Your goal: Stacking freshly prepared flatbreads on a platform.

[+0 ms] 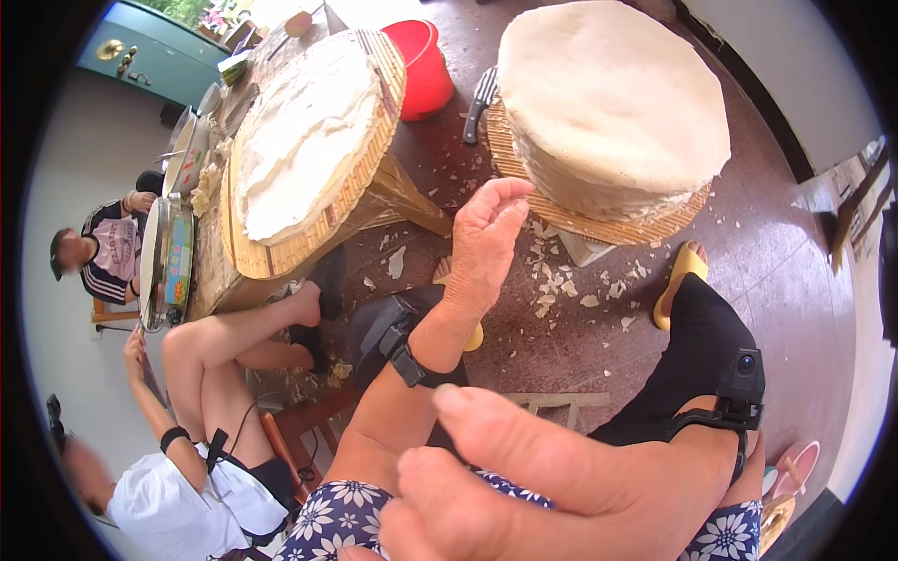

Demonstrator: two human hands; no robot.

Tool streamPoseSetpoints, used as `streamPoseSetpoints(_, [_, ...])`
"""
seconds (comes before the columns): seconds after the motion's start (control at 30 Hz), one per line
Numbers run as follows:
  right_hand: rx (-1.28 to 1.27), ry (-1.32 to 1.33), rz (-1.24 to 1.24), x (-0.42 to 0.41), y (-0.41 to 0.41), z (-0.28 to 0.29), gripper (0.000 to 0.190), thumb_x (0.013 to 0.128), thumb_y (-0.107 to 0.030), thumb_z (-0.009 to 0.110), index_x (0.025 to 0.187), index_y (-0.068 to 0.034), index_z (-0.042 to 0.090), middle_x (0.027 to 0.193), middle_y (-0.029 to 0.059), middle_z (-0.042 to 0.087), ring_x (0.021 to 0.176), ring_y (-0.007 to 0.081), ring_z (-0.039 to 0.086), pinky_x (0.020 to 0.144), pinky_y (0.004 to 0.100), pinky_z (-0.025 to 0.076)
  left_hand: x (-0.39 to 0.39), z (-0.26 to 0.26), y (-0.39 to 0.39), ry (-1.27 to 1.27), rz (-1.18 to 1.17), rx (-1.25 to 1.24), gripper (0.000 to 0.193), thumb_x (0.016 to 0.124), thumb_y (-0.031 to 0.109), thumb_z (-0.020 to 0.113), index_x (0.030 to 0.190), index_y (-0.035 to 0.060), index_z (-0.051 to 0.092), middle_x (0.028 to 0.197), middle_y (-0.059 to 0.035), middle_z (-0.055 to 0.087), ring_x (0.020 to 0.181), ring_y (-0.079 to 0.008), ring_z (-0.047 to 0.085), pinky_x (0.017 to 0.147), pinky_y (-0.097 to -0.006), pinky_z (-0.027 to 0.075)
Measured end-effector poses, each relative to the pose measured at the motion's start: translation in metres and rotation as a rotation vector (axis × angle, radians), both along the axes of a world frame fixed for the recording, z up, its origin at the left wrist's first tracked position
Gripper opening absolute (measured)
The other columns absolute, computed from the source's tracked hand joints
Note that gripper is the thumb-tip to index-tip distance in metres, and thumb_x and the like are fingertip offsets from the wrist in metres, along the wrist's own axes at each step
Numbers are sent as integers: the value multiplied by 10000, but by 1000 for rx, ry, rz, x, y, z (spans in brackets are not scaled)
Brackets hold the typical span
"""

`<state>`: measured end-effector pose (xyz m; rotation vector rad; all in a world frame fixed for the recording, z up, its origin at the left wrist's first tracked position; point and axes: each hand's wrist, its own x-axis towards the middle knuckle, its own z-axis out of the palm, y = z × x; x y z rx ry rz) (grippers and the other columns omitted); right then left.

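A tall stack of thin, pale round flatbread sheets (617, 98) rests on a round slatted bamboo mat (635, 228). My left hand (487, 238) hovers by the stack's near left edge, fingers loosely bent and thumb a little apart. I see nothing in it; whether its fingertips touch the stack I cannot tell. Close to the camera is my right hand (547, 477), over my lap, with thumb and bent forefinger apart. Nothing shows between them, and the lower frame edge cuts off its other fingers. Beside the stack lies a knife (476, 119) with a dark handle.
More pale sheets (309, 140) lie on a bamboo mat (245, 259) atop a wooden table (228, 294) at left. A red bucket (424, 77) stands behind. Dry scraps (554, 280) litter the floor. Two people sit at left near a round griddle (168, 259).
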<state>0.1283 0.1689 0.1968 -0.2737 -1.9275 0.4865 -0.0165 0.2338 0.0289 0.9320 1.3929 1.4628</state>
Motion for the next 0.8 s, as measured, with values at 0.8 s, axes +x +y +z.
streamPoseSetpoints(0.8, [178, -586, 439, -78, 18, -34, 235, 651, -154, 765, 793, -91, 588, 890, 58, 559, 885, 272, 599, 870, 446, 454, -54, 4, -43, 23, 105, 26, 202, 874, 93, 514, 1042, 9, 589, 961, -117, 613, 899, -215, 593, 820, -319, 474])
